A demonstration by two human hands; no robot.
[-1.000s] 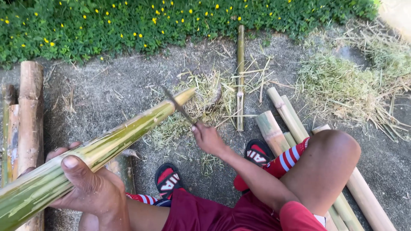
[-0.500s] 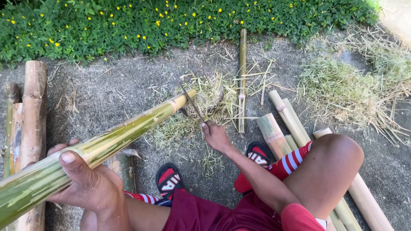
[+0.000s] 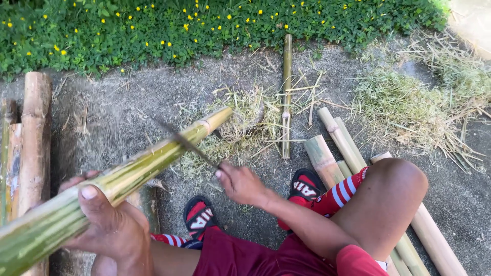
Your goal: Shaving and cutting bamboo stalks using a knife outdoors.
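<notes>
A long green bamboo pole (image 3: 128, 176) runs from the lower left up to a tip near the middle of the ground. My left hand (image 3: 105, 225) grips its thick near end, thumb on top. In my right hand (image 3: 243, 185) is a knife (image 3: 186, 143); its dark blade, blurred by motion, lies across the pole about halfway along. Pale shavings (image 3: 235, 128) are strewn on the ground under the pole's tip. I am seated, in red shorts, with my knees bent and feet in red-and-black sandals (image 3: 202, 220).
Thick brown bamboo poles (image 3: 33, 138) lie at the left. More cut poles (image 3: 337, 143) lie under my right leg. A thin green stick (image 3: 286, 92) lies straight ahead. Dry grass (image 3: 414, 102) is heaped at the right, and flowering green plants (image 3: 204, 25) border the far side.
My right hand has drawn the knife back along the pole, from near the tip toward the middle. The left hand keeps its hold on the near end.
</notes>
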